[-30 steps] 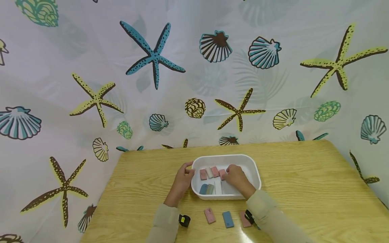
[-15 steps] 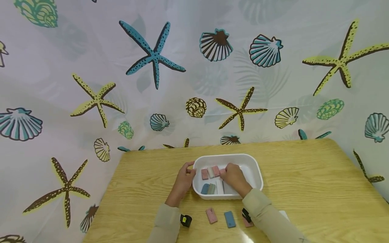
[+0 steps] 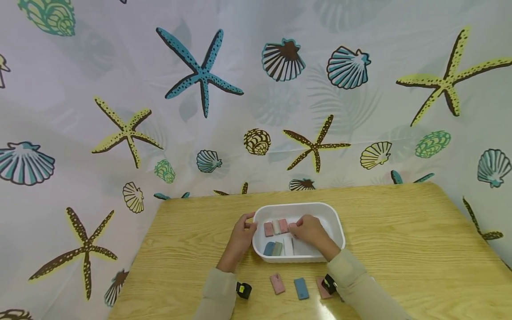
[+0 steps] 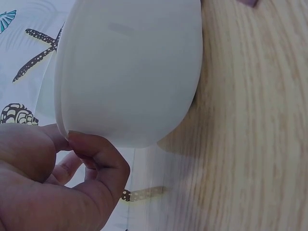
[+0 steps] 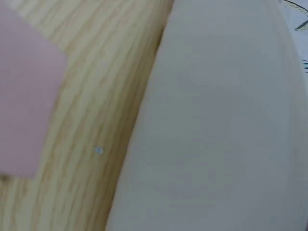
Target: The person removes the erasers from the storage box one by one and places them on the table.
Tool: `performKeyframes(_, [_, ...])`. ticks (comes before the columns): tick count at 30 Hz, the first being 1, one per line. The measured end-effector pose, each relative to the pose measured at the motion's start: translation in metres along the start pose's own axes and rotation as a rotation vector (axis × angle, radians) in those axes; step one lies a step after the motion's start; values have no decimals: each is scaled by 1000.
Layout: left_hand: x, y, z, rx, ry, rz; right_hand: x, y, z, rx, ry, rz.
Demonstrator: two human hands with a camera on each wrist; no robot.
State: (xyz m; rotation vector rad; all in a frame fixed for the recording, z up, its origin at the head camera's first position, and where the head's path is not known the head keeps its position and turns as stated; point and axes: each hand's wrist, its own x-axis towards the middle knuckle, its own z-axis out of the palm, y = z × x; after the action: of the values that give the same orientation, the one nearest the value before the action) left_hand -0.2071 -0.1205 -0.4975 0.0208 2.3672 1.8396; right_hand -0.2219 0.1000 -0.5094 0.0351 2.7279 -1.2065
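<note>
A white oval tub (image 3: pixel 298 259) stands on the table. My left hand (image 3: pixel 242 234) pinches its left rim, thumb and fingers at the edge in the left wrist view. Inside the tub my right hand (image 3: pixel 312 231) pinches a small pink block (image 3: pixel 293 227), partly covered by the fingers. Left of it, in one row, are another pink block (image 3: pixel 283 226), a whitish block (image 3: pixel 276 227) and a third pink block (image 3: pixel 268 230). Nearer the front sit a blue block (image 3: pixel 269 248), a grey-green block (image 3: pixel 277 249) and a longer white block (image 3: pixel 288 246). The right wrist view shows only the tub's outer wall (image 5: pixel 211 125), no fingers.
On the table (image 3: pixel 192 231) in front of the tub lie a pink block (image 3: pixel 277 283), a blue block (image 3: pixel 301 289) and a pink block (image 3: pixel 321 291), the last partly hidden by the right wrist's black camera (image 3: pixel 329 283). A shell-patterned cloth (image 3: pixel 240 89) hangs behind.
The right hand has shifted slightly over the pink block in the tub and covers more of it. The left hand keeps hold of the rim.
</note>
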Motion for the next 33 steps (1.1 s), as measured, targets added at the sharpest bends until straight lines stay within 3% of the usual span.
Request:
performKeyframes(4, [-3,5,1,-3,0,-4,-9,-5,-10,83,-28,8])
performKeyframes(11, [11,-21,2,8,25,-6,-29,-11,-26,271,-77,18])
performKeyframes(17, [14,-27,3,42,44,-13,-46,-11,-38,392,-142,-19])
performKeyframes(26, [15,-25,2,10,25,-12,-65,-8,-47,489,-198,-34])
performKeyframes(30, [4,-6,1,1,9,-9,-72,-6,-50,509,-218,-33])
performKeyframes(33, [3,-6,2,14,18,-13,-78,-3,-51,517,-235,-33])
